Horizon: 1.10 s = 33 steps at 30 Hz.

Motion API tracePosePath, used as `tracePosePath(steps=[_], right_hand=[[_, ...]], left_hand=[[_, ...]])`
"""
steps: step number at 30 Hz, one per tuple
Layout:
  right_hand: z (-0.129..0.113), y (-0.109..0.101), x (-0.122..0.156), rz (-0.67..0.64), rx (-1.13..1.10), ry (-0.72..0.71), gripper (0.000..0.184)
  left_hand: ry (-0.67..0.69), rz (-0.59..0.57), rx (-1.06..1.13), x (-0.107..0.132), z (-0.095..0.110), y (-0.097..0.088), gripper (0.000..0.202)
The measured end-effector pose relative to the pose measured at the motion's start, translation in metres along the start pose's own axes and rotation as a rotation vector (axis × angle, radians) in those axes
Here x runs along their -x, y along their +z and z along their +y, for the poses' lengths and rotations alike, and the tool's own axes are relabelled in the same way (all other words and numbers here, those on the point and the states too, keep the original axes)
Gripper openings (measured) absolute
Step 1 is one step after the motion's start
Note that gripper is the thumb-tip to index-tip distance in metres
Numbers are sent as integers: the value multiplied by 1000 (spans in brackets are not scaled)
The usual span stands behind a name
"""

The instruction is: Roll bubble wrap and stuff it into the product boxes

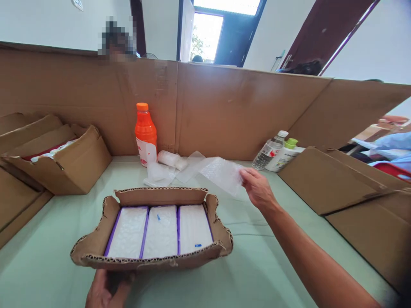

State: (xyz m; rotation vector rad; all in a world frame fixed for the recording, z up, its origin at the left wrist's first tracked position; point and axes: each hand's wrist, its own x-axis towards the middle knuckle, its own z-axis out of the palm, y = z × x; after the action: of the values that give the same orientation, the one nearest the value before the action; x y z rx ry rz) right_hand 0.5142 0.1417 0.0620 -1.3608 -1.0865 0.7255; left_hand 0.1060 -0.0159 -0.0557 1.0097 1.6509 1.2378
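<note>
My right hand (257, 187) is closed on the edge of a clear sheet of bubble wrap (221, 174), holding it just above the table. Below, a cardboard box (160, 197) with ragged cut edges stands open at the top. Three white packs (163, 235) with purple sides lie in it side by side. My left hand (107, 293) is at the near side of that box, low and to the left. Its thumb and fingers are apart; the fingertips are partly hidden under the box's front rim.
More bubble wrap (160, 173) lies beside an orange bottle (146, 132). A clear water bottle (268, 152) and a white bottle with a green cap (282, 156) lean at the cardboard partition (224, 111). Cardboard boxes stand left (86, 167) and right (334, 179). People are beyond the partition.
</note>
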Motion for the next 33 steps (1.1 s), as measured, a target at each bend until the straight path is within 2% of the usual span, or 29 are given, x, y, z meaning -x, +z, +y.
tracePosePath(steps=[3, 6, 8, 10, 11, 12, 15, 18, 20, 23, 27, 30, 33], right_hand=[[21, -56, 50, 66, 104, 163, 42], [36, -102, 96, 177, 218, 290, 39], [35, -122, 120, 301, 324, 276, 40], [24, -126, 137, 377, 489, 149, 42], [17, -122, 145, 354, 567, 68, 42], [10, -113, 152, 278, 622, -2, 40], [-4, -65, 173, -154, 593, -78, 43], [0, -9, 190, -530, 438, -77, 67], [8, 21, 192, -637, 351, -98, 77], [17, 49, 180, -575, 316, -118, 74], [21, 62, 149, -469, 341, -86, 68], [33, 48, 136, -406, 494, -208, 62], [52, 9, 139, -305, 776, -369, 49]], left_hand=[[33, -24, 4, -1, 7, -1, 67], [65, -36, -26, -5, 9, -5, 62], [68, -30, -45, -9, 8, -7, 63], [62, -33, -59, -12, 7, -10, 64], [66, -43, -65, -13, 7, -12, 64], [81, -58, -64, -14, 8, -13, 64], [118, -105, -29, -12, 12, -16, 65], [94, -112, 7, -12, 18, -15, 68], [88, -107, 6, -16, 24, -12, 66], [141, -140, -30, -35, 36, -1, 59], [255, -217, -23, -72, 55, 29, 55], [241, -278, 20, -85, 64, 44, 57], [156, -308, 53, -75, 58, 33, 67]])
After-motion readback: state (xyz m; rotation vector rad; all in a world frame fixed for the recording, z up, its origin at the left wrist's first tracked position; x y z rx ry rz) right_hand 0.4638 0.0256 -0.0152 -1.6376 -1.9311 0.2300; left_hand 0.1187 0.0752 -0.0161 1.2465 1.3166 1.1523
